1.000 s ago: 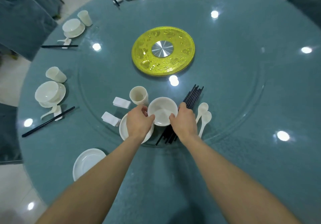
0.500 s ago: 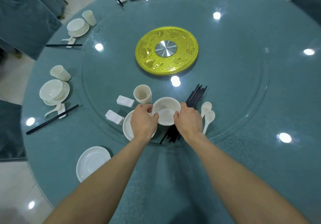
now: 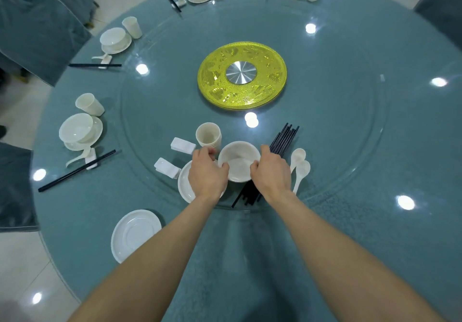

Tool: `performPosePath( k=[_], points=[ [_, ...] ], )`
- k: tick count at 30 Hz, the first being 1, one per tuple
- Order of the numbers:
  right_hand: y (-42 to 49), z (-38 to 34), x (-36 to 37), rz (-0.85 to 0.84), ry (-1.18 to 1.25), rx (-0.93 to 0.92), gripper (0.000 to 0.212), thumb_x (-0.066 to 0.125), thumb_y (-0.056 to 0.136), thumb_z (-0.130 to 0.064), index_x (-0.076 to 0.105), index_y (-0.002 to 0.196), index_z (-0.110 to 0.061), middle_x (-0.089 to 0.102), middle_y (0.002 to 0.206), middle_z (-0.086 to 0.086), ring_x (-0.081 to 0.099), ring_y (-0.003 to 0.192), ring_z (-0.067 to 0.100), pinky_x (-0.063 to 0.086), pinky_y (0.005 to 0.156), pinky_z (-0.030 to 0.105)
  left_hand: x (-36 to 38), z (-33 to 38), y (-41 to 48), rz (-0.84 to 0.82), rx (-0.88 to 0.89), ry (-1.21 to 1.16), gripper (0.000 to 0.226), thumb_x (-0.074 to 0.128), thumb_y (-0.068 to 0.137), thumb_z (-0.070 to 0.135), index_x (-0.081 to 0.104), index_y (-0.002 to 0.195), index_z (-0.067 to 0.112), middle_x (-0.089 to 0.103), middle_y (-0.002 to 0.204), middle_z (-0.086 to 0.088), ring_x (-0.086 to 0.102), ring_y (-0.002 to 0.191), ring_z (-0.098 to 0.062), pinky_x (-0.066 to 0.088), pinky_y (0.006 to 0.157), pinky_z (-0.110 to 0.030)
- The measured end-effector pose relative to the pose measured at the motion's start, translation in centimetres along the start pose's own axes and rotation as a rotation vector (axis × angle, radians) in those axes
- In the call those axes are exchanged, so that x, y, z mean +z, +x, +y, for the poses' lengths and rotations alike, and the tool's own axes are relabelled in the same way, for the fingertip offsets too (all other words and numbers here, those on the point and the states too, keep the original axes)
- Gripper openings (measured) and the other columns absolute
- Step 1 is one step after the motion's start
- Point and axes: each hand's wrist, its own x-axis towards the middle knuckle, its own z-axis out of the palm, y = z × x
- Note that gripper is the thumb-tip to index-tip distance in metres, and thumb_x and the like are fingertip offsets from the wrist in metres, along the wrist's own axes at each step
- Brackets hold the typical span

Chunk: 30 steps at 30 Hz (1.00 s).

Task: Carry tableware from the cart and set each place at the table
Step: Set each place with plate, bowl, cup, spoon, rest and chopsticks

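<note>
Both my hands are on the white bowl (image 3: 239,162) mid-frame, left hand (image 3: 208,174) and right hand (image 3: 271,173) each with a grip on its rim. Under my left hand sits a saucer (image 3: 186,184), a cup stack (image 3: 208,135) just above it. Black chopsticks (image 3: 282,141) and two spoons (image 3: 300,165) lie to the right on the teal tabletop (image 3: 350,221). Another empty saucer (image 3: 135,234) sits lower left.

Five white bowls (image 3: 238,160), five cups (image 3: 208,135), two loose spoons (image 3: 300,169), one yellow disc (image 3: 242,75).
</note>
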Motion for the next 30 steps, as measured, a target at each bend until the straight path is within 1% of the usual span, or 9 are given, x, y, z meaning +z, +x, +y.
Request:
performPosePath(
  k=[3, 5, 7, 9, 11, 15, 20, 26, 30],
  points=[
    [0.1, 0.3, 0.1, -0.014, 0.012, 0.001, 0.015, 0.053, 0.102, -0.026, 0.048, 0.108, -0.013, 0.068, 0.089, 0.010, 0.059, 0.072, 0.033, 0.041, 0.057, 0.038, -0.2, -0.8, 0.4, -0.049, -0.033, 0.058, 0.041, 0.081, 0.082, 0.029, 0.067, 0.120, 0.020, 0.062, 0.114, 0.005, 0.061, 0.097, -0.016, 0.046, 0.085, -0.030],
    [0.2, 0.4, 0.3, -0.031, 0.043, -0.015, 0.016, 0.054, 0.102, -0.025, 0.050, 0.110, -0.012, 0.069, 0.092, 0.011, 0.063, 0.077, 0.035, 0.043, 0.059, 0.038, -0.2, -1.0, 0.7, -0.098, -0.026, 0.056, 0.034, 0.080, 0.082, 0.024, 0.071, 0.115, 0.019, 0.068, 0.110, 0.003, 0.066, 0.097, -0.019, 0.049, 0.086, -0.031],
    [0.1, 0.5, 0.3, -0.027, 0.058, -0.026, 0.015, 0.054, 0.103, -0.025, 0.052, 0.110, -0.012, 0.068, 0.094, 0.011, 0.062, 0.078, 0.035, 0.041, 0.060, 0.038, 0.0, -1.1, 0.7, -0.116, 0.000, 0.049, 0.029, 0.078, 0.082, 0.020, 0.074, 0.111, 0.019, 0.070, 0.107, 0.002, 0.068, 0.094, -0.019, 0.048, 0.084, -0.029],
    [0.0, 0.7, 0.2, -0.012, 0.048, -0.040, 0.018, 0.052, 0.104, -0.026, 0.057, 0.112, -0.012, 0.069, 0.096, 0.010, 0.062, 0.080, 0.035, 0.039, 0.061, 0.038, 0.0, -1.0, 0.5, -0.113, 0.018, 0.056, 0.029, 0.077, 0.083, 0.021, 0.075, 0.112, 0.021, 0.069, 0.108, 0.004, 0.068, 0.092, -0.018, 0.046, 0.083, -0.027],
    [-0.1, 0.8, 0.2, 0.003, 0.043, -0.047, 0.020, 0.051, 0.104, -0.026, 0.061, 0.116, -0.012, 0.070, 0.098, 0.009, 0.064, 0.082, 0.035, 0.039, 0.063, 0.037, 0.0, -1.0, 0.4, -0.106, 0.017, 0.046, 0.029, 0.077, 0.082, 0.022, 0.076, 0.111, 0.022, 0.069, 0.107, 0.005, 0.068, 0.091, -0.017, 0.048, 0.083, -0.028],
    [-0.1, 1.0, 0.2, 0.016, 0.085, -0.035, 0.020, 0.052, 0.101, -0.023, 0.064, 0.115, -0.015, 0.070, 0.094, 0.008, 0.056, 0.077, 0.032, 0.041, 0.063, 0.037, 0.1, -0.8, 0.2, -0.091, 0.001, 0.005, 0.032, 0.080, 0.078, 0.018, 0.074, 0.109, 0.023, 0.068, 0.106, 0.005, 0.068, 0.089, -0.017, 0.053, 0.084, -0.032],
    [-0.1, 0.9, 0.1, -0.009, 0.134, -0.023, 0.018, 0.054, 0.100, -0.020, 0.065, 0.113, -0.015, 0.070, 0.093, 0.009, 0.064, 0.084, 0.035, 0.049, 0.065, 0.039, 0.1, -0.6, 0.0, -0.094, -0.032, -0.062, 0.032, 0.079, 0.075, 0.012, 0.072, 0.104, 0.024, 0.071, 0.100, 0.008, 0.069, 0.088, -0.014, 0.055, 0.086, -0.032],
    [-0.7, 0.6, -0.4, 0.010, 0.130, -0.021, 0.021, 0.053, 0.099, -0.022, 0.063, 0.117, -0.017, 0.070, 0.093, 0.008, 0.064, 0.082, 0.034, 0.044, 0.061, 0.036, -0.6, 0.3, 0.1, -0.104, -0.038, -0.104, 0.035, 0.077, 0.074, 0.014, 0.067, 0.106, 0.023, 0.071, 0.098, 0.014, 0.069, 0.084, -0.011, 0.052, 0.079, -0.029],
    [-1.2, -0.3, -1.6, 0.082, 0.135, -0.014, 0.020, 0.050, 0.102, -0.028, 0.059, 0.115, -0.015, 0.069, 0.095, 0.006, 0.065, 0.083, 0.036, 0.046, 0.063, 0.038, -1.5, 0.9, 0.1, -0.092, 0.000, -0.159, 0.033, 0.074, 0.080, 0.012, 0.067, 0.111, 0.022, 0.070, 0.098, 0.013, 0.069, 0.087, -0.013, 0.052, 0.083, -0.028]
  ],
)
